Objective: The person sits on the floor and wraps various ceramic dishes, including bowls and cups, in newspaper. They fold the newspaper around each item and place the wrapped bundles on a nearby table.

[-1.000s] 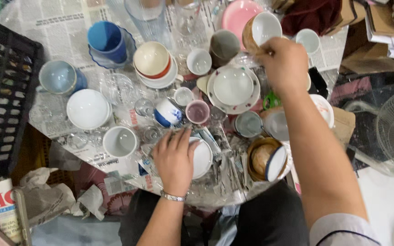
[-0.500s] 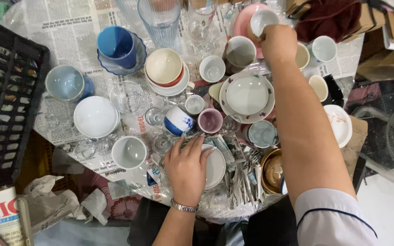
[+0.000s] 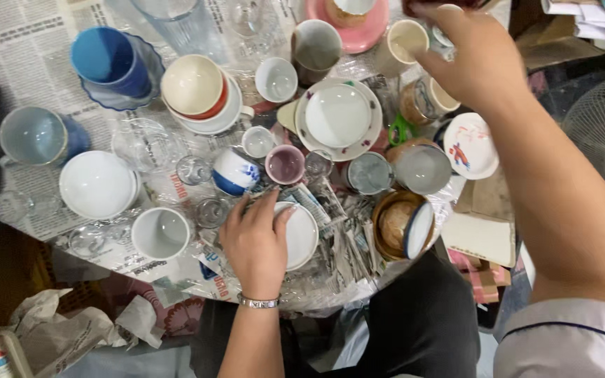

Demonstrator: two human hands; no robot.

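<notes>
Newspaper sheets [image 3: 29, 49] cover the whole round table, and it's absolutely packed with crockery. Rough count of what I can make out: two blue cups, namely a deep blue cup [image 3: 106, 59] on a scalloped glass saucer and a pale blue mug [image 3: 36, 136] at the left edge; three plain white bowls or cups near the front left; one cream bowl [image 3: 192, 85] stacked in a red-rimmed one; one little purple cup [image 3: 285, 164]; one blue-and-white striped cup [image 3: 234, 171]; one pink plate [image 3: 358, 31] at the far side; plus a scatter of clear glasses I can't count properly.

Left hand [image 3: 255, 241] lies flat, fingers spread and relaxed, pressing on a white plate [image 3: 301, 234] at the near edge of the table, just in front of the striped cup. It's a plain, glossy, round plate, about half hidden under the palm.

Right hand [image 3: 474, 59] is stretched to the far side, fingers curled over a cup [image 3: 449, 17] by the pink plate. It looks like a grip, though I can't tell how firm, and the cup is mostly hidden.

A white bowl [image 3: 337, 115] sits in a flower-rimmed plate mid-table.
</notes>
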